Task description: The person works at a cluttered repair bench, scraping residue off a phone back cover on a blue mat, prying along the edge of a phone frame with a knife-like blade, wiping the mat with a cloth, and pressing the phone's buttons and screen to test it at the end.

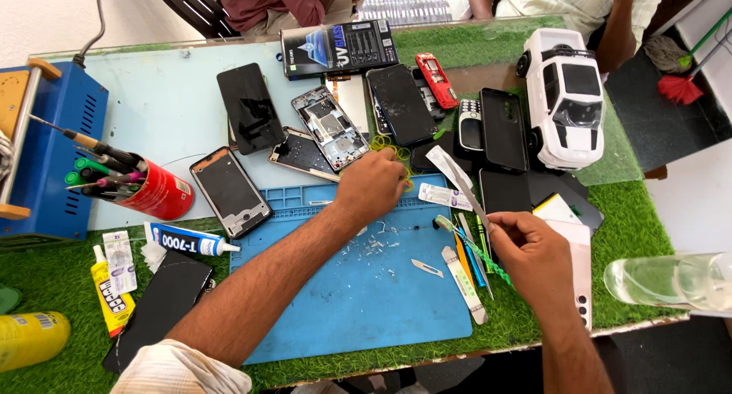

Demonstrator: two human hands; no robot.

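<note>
My left hand [372, 186] reaches across the blue work mat [358, 295] to its far edge. Its bent fingertips lie by a bunch of yellow rubber bands [390, 145]; whether they grip anything is hidden. My right hand [534, 250] hovers over the mat's right edge and pinches the near end of a long thin pale strip [456, 177], which slants up and to the left. An opened phone frame [329, 127] and a phone with its back off [303, 153] lie just left of my left hand. White scraps [374, 245] are scattered on the mat.
Several phones and screens lie about, among them a black one [248, 107]. A red tin of tools [152, 189], a blue machine [49, 161], glue tubes [187, 243], a white toy car [568, 96] and a clear bottle [671, 281] stand around. Picks and a blade [467, 276] lie by the mat. Two people sit behind the table.
</note>
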